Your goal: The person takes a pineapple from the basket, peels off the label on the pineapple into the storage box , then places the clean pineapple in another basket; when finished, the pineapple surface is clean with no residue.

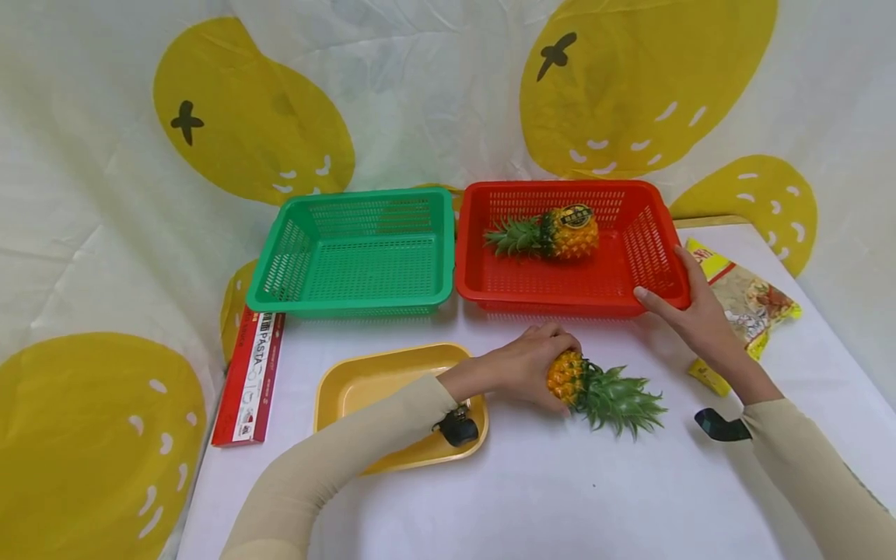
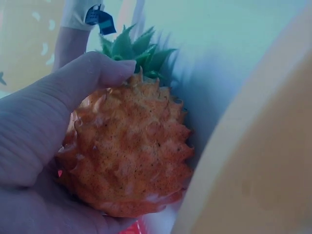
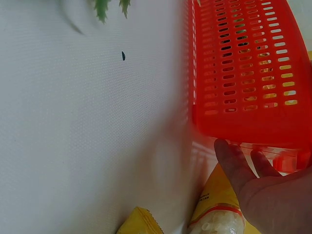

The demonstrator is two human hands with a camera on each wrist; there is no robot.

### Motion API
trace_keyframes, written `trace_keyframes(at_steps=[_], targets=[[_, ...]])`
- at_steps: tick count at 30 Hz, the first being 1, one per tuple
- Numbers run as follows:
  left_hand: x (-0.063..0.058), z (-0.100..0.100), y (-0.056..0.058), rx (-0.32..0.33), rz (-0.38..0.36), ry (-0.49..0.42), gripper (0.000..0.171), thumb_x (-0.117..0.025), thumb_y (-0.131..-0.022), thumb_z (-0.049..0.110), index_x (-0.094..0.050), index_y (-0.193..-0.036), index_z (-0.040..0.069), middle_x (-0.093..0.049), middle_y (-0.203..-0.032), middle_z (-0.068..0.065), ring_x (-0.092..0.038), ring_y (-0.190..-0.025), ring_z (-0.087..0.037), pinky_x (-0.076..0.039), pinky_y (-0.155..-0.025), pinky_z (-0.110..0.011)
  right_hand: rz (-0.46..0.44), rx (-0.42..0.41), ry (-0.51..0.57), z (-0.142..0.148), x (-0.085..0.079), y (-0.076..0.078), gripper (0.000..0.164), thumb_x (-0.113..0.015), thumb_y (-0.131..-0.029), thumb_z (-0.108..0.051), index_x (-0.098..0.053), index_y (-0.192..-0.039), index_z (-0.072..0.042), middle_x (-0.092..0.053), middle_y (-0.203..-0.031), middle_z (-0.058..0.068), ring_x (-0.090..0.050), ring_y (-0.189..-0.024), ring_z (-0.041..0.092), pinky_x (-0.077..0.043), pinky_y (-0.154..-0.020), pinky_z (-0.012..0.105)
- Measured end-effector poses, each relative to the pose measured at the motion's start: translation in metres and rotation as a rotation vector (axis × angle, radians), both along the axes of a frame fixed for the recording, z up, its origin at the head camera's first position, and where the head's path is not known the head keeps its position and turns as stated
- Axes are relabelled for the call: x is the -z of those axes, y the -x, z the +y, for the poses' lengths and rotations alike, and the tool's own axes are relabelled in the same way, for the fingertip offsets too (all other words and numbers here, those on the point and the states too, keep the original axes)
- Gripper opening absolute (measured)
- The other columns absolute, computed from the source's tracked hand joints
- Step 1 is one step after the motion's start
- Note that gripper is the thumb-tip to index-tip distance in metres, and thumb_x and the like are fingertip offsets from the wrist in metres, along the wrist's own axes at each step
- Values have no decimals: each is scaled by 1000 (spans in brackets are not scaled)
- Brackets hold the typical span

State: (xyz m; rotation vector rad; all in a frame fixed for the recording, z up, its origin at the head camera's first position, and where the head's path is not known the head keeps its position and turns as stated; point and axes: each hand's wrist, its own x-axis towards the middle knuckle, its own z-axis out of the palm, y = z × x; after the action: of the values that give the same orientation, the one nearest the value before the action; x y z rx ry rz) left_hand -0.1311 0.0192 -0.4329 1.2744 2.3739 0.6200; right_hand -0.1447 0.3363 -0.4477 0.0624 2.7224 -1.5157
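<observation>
My left hand point(image 1: 528, 365) holds a small pineapple point(image 1: 564, 376) by its orange body, just above or on the white table. The pineapple's green leaves point(image 1: 623, 398) point right. In the left wrist view the thumb lies over the top of the fruit point(image 2: 129, 146) and the other fingers are partly hidden beneath it. At the right front corner of a red basket point(image 1: 553, 295), my right hand point(image 1: 700, 315) touches the rim with spread, fairly straight fingers. Inside that basket another pineapple point(image 1: 574, 237) with a black label lies on its side, leaves to the left.
A green basket point(image 1: 350, 311) stands left of the red one. In front of it is a yellow tray point(image 1: 336, 381), partly under my left forearm. A red pasta box point(image 1: 241, 389) lies at the left, and a yellow food packet point(image 1: 752, 299) lies beyond my right hand.
</observation>
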Motion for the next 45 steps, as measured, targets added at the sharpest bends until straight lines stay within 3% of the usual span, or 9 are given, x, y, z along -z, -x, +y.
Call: trace_keyframes(at_steps=[10, 15, 22, 29, 36, 45], targets=[[-4, 1, -1, -9, -1, -40, 74, -94, -75, 36, -60, -137, 15, -51, -123, 2, -46, -110, -8, -35, -96, -17, 2, -4, 5, -1, 0, 0, 97, -68, -103, -39, 1, -172, -26, -25, -167, 23, -32, -141, 47, -44, -75, 5], [-12, 0, 0, 22, 0, -67, 73, -94, -75, 35, -60, -137, 15, -51, -126, 2, -46, -111, -7, -35, -97, -17, 1, -3, -1, 2, 2, 1, 97, -67, -103, -40, 0, -171, -28, -25, -166, 22, -34, -140, 45, -45, -75, 6], [-22, -4, 0, 11, -26, -98, 74, -94, -75, 35, -60, -137, 13, -52, -126, 0, -47, -110, -7, -40, -92, -15, -1, -4, 7, 2, 0, 1, 97, -68, -103, -39, 0, -171, -27, -25, -167, 22, -34, -139, 46, -44, -75, 5], [-35, -15, 2, -16, -34, -161, 79, -97, -74, 35, -60, -141, 14, -50, -126, 0, -46, -113, -11, -44, -90, -18, -9, -6, 5, 0, -3, -1, 98, -68, -103, -39, 1, -171, -26, -24, -167, 24, -33, -140, 47, -44, -74, 5], [-47, -29, 8, -73, -92, -192, 75, -96, -75, 31, -61, -140, 17, -49, -126, 2, -47, -115, -10, -48, -88, -20, -10, 3, -19, 1, -1, 0, 98, -67, -103, -42, 1, -171, -28, -25, -167, 24, -32, -141, 48, -44, -72, 5], [-66, -48, 18, -99, -56, -257, 73, -94, -73, 25, -62, -137, 11, -51, -126, -3, -51, -111, -15, -50, -89, -25, 2, 1, -9, 1, 1, 0, 98, -68, -103, -40, 1, -171, -27, -24, -168, 23, -31, -143, 50, -44, -72, 6]])
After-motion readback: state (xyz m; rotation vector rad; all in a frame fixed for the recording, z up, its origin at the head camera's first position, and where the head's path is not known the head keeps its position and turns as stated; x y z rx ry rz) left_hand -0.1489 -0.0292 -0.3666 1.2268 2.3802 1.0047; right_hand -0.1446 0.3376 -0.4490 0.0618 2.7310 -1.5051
